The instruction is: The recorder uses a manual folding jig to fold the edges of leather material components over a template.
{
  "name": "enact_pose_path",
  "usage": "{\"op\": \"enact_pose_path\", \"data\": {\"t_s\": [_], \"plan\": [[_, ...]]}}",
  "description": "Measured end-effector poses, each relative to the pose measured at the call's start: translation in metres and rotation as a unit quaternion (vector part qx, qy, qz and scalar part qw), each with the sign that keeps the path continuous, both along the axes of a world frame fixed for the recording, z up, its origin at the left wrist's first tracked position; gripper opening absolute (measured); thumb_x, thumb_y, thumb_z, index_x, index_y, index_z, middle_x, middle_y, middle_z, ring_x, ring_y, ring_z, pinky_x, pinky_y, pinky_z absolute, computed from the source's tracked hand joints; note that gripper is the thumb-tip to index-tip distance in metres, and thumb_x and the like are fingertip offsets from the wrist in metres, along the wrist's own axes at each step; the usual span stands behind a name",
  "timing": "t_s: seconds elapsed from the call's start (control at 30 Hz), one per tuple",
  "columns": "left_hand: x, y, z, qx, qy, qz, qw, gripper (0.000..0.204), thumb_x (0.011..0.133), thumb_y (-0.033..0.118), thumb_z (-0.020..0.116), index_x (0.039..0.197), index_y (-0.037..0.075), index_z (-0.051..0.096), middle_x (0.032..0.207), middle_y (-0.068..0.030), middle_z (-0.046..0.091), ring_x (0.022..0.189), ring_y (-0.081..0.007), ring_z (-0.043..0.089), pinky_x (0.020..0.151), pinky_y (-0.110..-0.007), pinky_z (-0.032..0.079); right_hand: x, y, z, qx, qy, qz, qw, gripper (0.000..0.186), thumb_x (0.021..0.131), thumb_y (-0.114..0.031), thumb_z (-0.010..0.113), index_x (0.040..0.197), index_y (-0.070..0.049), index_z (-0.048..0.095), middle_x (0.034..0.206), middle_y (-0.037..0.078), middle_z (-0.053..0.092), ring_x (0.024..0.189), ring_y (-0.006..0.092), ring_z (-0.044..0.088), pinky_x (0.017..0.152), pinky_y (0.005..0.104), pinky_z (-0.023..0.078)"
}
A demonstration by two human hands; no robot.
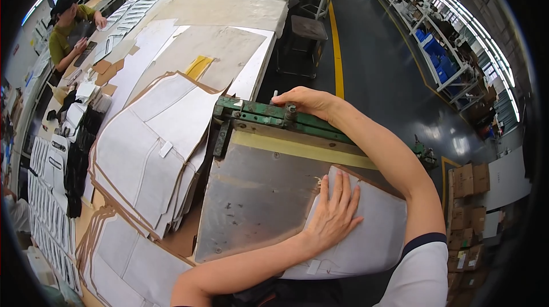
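Observation:
My left hand (337,210) lies with its fingers stretched out on a pale grey-white panel with brown edges (372,232), which rests on the machine's scuffed metal plate (240,198). My right hand (303,101) curls over the top of the green metal bar (251,113) along the plate's far edge, near a small silver pin; its fingertips are partly hidden. A yellow strip (297,147) runs just below the bar. Left of the machine are stacks of layered white and brown panels (137,152), some with small white tags.
A long covered worktable (229,4) extends forward. At upper left a person (66,38) sits among laid-out pieces. Right of the table are a wheeled stand (306,35), a grey aisle floor with yellow lines (366,61), shelving with blue bins (434,55) and cardboard boxes (469,187).

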State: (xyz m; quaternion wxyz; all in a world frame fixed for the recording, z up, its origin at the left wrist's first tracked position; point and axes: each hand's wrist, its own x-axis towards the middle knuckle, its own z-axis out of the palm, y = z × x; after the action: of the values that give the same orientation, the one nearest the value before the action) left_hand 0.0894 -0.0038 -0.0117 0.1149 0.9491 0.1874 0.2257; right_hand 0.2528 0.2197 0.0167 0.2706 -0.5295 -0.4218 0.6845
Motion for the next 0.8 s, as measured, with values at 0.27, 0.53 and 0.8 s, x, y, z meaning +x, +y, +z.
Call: {"op": "enact_pose_path", "data": {"t_s": [0.27, 0.53, 0.8], "plan": [[-0.002, 0.001, 0.002, 0.004, -0.007, -0.004, 1.0, 0.071, 0.1, 0.054, 0.056, 0.144, -0.001, 0.055, 0.148, -0.0353, 0.046, 0.144, -0.0486, 0.041, 0.116, -0.065, 0.032, 0.004, 0.001, -0.006, 0.0, 0.078, -0.003, 0.997, 0.03, 0.095, -0.029, 0.078, 0.108, -0.002, 0.076, 0.093, 0.002, 0.074, 0.082, 0.0095, 0.068, 0.077, 0.0261, 0.055], [-0.003, -0.001, 0.002, 0.001, -0.011, -0.002, 1.0, 0.07, 0.098, 0.052, 0.059, 0.144, -0.001, 0.055, 0.149, -0.0354, 0.045, 0.145, -0.0488, 0.039, 0.117, -0.065, 0.032, -0.007, 0.003, 0.005, -0.042, 0.02, -0.027, 0.999, 0.03, 0.091, -0.032, 0.082, 0.098, -0.003, 0.077, 0.089, 0.002, 0.073, 0.078, 0.0093, 0.069, 0.069, 0.0246, 0.054], [-0.002, 0.002, -0.002, -0.012, -0.021, -0.003, 1.0, 0.07, 0.098, 0.052, 0.06, 0.144, -0.001, 0.055, 0.148, -0.0352, 0.046, 0.145, -0.049, 0.039, 0.116, -0.065, 0.032, -0.023, 0.002, 0.012, -0.027, -0.093, -0.091, 0.991, 0.032, 0.084, -0.035, 0.087, 0.084, -0.006, 0.073, 0.076, 0.001, 0.062, 0.069, 0.0099, 0.058, 0.064, 0.0253, 0.048]]}}
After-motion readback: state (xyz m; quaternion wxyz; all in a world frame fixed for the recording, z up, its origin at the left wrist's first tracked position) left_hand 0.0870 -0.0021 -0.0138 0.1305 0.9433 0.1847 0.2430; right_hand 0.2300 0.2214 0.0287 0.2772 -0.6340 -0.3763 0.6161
